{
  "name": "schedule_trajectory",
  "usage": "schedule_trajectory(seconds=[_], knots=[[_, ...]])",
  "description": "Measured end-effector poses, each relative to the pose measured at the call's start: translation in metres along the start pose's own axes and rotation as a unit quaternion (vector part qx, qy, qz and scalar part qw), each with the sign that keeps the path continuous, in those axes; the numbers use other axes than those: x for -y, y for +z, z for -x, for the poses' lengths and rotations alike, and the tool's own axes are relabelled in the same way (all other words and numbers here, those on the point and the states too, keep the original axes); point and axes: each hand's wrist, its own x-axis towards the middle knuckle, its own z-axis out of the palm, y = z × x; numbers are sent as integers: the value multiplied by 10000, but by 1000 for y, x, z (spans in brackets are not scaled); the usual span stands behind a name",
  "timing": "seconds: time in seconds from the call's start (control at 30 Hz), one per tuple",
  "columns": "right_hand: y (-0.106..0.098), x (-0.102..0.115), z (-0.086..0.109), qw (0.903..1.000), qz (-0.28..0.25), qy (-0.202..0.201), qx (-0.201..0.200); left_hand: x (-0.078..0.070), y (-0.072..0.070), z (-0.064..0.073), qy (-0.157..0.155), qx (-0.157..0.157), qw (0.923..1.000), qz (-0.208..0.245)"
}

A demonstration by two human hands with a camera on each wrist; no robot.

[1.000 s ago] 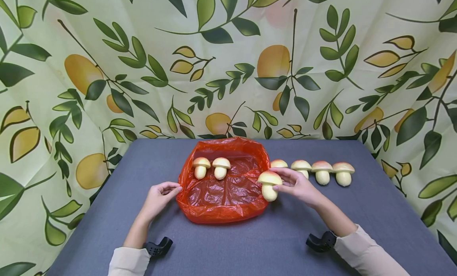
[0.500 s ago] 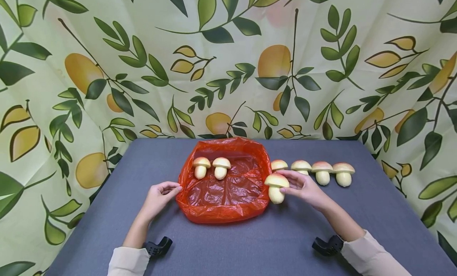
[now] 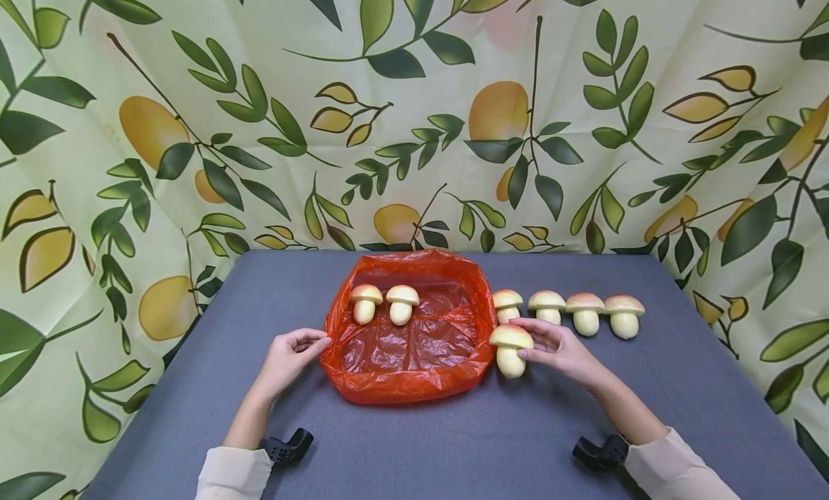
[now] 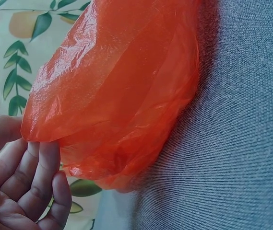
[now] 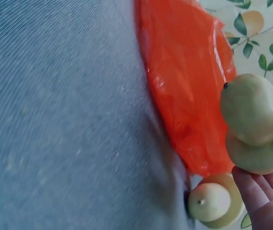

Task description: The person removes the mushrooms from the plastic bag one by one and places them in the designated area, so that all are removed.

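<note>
Model mushroom [image 3: 511,351], cream stem, cap reddish on top: in the right hand [image 3: 558,350], thumb and fingers grasping its right side, stem pointing near. Position: just right of the bag's right rim; contact with the bag cannot be told.

Red plastic bag [image 3: 404,387], mouth spread wide, on the table. Left hand [image 3: 294,360] pinches its left rim between thumb and fingers.

Inside the bag, far left part: two mushrooms side by side, left one [image 3: 365,303], right one [image 3: 402,303], stems toward the near side.

Right of the bag, beyond the right hand: row of four mushrooms [image 3: 586,314], caps far; the second from left is partly behind the fingers.

Black wrist devices [image 3: 289,448] at both pale sleeves [image 3: 234,473]. Grey-blue table cover [image 3: 414,453]; leaf-and-fruit print curtain [image 3: 414,155] along the far side.
</note>
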Motion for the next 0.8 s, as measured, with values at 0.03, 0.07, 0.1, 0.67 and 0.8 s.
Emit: schedule_trajectory(seconds=[0.03, 0.07, 0.1, 0.67, 0.8], knots=[[-1, -1, 1, 10000, -9, 20, 2, 0, 0, 0, -7, -4, 10000, 2], [-2, -2, 2, 10000, -11, 47, 7, 0, 0, 0, -14, -7, 10000, 0], [-3, -4, 3, 10000, -19, 65, 3, 0, 0, 0, -22, -8, 10000, 1], [-9, -20, 7, 9992, 236, 293, -109, 0, 1, 0, -85, 2, 10000, -35], [-9, -24, 8, 9977, 429, 501, -167, 0, 0, 0, -107, 21, 9999, -35]])
